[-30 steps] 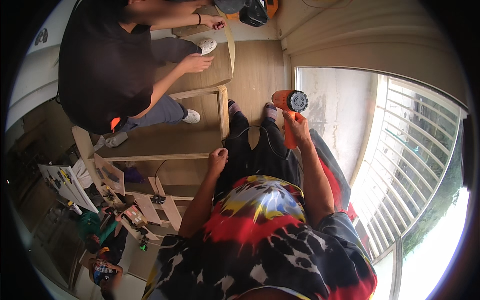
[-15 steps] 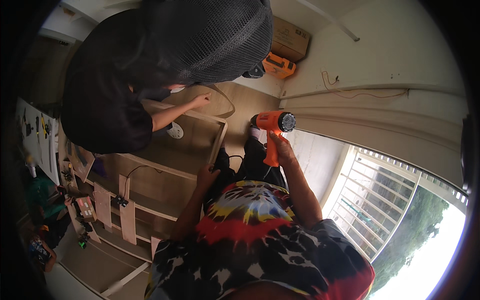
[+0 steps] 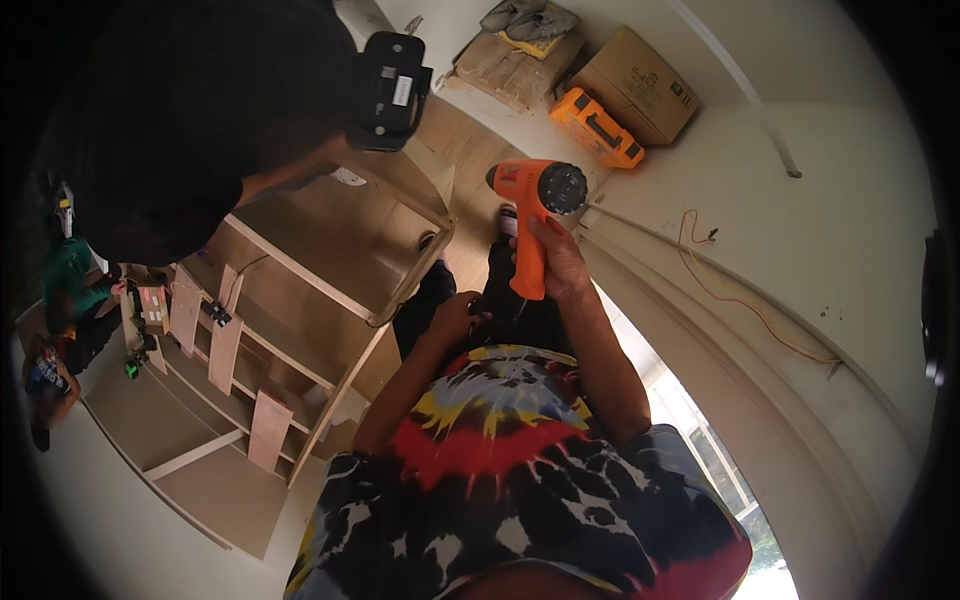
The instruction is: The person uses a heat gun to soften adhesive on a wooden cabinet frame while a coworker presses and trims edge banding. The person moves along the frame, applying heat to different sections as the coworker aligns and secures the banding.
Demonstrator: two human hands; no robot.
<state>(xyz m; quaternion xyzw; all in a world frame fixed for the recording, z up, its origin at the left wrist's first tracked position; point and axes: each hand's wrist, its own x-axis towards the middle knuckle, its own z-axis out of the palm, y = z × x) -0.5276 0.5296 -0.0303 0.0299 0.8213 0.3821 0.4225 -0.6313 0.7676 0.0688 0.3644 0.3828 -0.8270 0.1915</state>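
In my right hand (image 3: 558, 262) is an orange and black heat gun (image 3: 534, 225), held by its handle in front of my body. Its dark nozzle points up and to the left, and the round black rear cap faces me. My left hand (image 3: 455, 320) is beside my thigh at waist height, its fingers curled. Something dark shows at those fingertips, but I cannot make out what it is. Left of my legs lies a wooden frame (image 3: 345, 395) with crossbars and panels.
A co-worker in black (image 3: 190, 130) leans over the frame at the upper left. An orange tool case (image 3: 597, 128) and cardboard boxes (image 3: 640, 85) stand by the wall. Thin wire (image 3: 745, 305) hangs along the right wall. Other people (image 3: 70, 290) are at the far left.
My view has turned toward the right wall. My left hand has come nearer the heat gun. The co-worker has shifted to the upper left, and the bare forearm has drawn back.
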